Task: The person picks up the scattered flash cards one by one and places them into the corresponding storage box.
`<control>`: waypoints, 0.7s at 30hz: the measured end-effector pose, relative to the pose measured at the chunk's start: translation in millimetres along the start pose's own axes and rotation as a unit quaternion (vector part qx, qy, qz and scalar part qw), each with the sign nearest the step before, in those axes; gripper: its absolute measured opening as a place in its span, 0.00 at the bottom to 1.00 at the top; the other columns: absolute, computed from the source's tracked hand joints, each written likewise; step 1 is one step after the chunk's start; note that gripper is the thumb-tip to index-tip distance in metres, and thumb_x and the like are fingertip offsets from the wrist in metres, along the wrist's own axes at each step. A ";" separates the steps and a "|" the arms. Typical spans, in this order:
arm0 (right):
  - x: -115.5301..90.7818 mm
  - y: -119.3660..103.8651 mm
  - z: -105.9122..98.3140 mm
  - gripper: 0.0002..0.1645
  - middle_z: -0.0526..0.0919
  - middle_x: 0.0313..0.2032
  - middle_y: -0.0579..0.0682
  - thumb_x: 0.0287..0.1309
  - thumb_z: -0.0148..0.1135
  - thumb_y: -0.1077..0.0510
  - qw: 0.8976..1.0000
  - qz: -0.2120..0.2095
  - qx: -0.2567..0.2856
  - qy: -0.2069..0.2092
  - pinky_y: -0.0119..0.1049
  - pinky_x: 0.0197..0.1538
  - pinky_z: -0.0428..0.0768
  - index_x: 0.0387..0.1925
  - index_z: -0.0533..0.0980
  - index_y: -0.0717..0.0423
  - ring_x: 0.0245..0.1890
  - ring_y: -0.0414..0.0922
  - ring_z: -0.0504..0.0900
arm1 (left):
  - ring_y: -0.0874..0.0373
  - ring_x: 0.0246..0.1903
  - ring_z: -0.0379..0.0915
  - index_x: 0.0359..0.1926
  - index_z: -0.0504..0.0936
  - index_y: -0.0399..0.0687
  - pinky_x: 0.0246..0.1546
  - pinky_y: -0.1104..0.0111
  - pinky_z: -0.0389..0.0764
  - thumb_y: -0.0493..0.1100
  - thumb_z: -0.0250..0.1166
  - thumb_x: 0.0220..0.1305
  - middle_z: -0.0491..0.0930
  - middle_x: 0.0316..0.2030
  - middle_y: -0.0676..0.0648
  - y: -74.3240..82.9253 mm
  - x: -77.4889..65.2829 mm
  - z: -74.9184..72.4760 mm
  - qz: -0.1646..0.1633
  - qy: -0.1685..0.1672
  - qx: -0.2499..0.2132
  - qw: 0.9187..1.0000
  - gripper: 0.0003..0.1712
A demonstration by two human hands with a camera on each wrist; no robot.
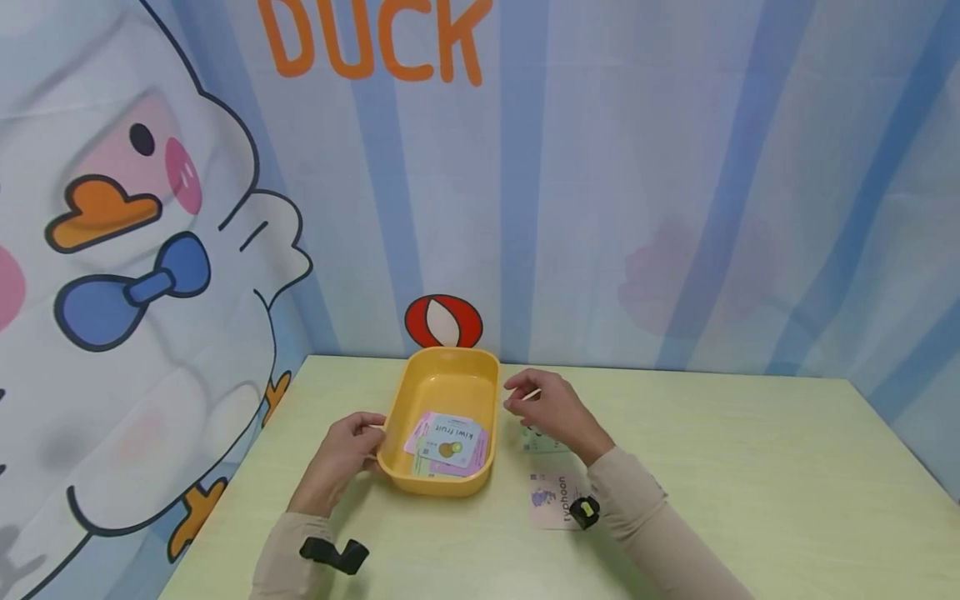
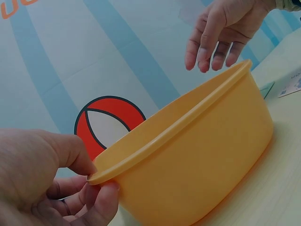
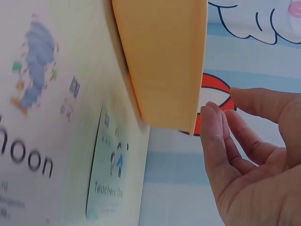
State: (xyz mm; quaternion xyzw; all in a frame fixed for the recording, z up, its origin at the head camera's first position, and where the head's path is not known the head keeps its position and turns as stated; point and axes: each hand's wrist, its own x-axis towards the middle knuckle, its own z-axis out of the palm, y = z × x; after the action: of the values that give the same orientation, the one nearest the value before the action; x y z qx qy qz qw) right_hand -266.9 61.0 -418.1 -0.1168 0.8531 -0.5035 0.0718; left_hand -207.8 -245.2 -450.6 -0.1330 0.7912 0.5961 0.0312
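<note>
My left hand [image 1: 347,454] pinches the rim of a yellow plastic basin [image 2: 197,150] at its left side, thumb above and fingers below. Several picture cards lie inside, with a "kiwi fruit" card [image 1: 450,440] on top. By the basin's right rim hovers my right hand [image 1: 551,408], holding nothing, its fingers loosely bent. Under that hand a green "Teachers' Day" card [image 3: 110,165] lies on the table, partly hidden in the head view. Nearer to me is a pink "typhoon" card [image 1: 551,504], partly covered by the right sleeve.
The pale table [image 1: 750,467] reaches back to a cloth backdrop [image 1: 585,167] with blue stripes and a printed duck [image 1: 150,400]. A printed red and white ball [image 1: 465,321] shows just behind the basin. Each wrist wears a black strap.
</note>
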 end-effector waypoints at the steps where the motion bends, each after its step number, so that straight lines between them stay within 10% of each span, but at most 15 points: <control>1: -0.6 0.6 -2.2 0.16 0.82 0.40 0.51 0.63 0.67 0.59 1.000 0.002 0.001 -0.001 0.41 0.42 0.86 0.51 0.81 0.57 0.45 0.58 0.83 | 0.53 0.36 0.74 0.59 0.75 0.36 0.32 0.68 0.81 0.36 0.56 0.69 0.75 0.41 0.42 0.7 -0.1 0.1 0.000 0.000 0.000 1.000 0.20; 21: -15.0 17.9 -26.0 0.20 0.83 0.41 0.52 0.62 0.67 0.59 0.999 0.018 0.011 -0.027 0.39 0.44 0.86 0.55 0.79 0.59 0.43 0.53 0.84 | 0.52 0.36 0.75 0.59 0.75 0.36 0.32 0.67 0.81 0.37 0.57 0.68 0.77 0.41 0.41 -2.2 1.2 -0.1 0.002 -0.004 -0.003 1.000 0.20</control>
State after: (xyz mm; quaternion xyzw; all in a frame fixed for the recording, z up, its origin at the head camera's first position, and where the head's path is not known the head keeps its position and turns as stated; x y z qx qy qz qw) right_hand -261.0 95.4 -421.2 -0.1141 0.8471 -0.5083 0.1051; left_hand -208.4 -246.1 -452.9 -0.1291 0.7895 0.5991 0.0331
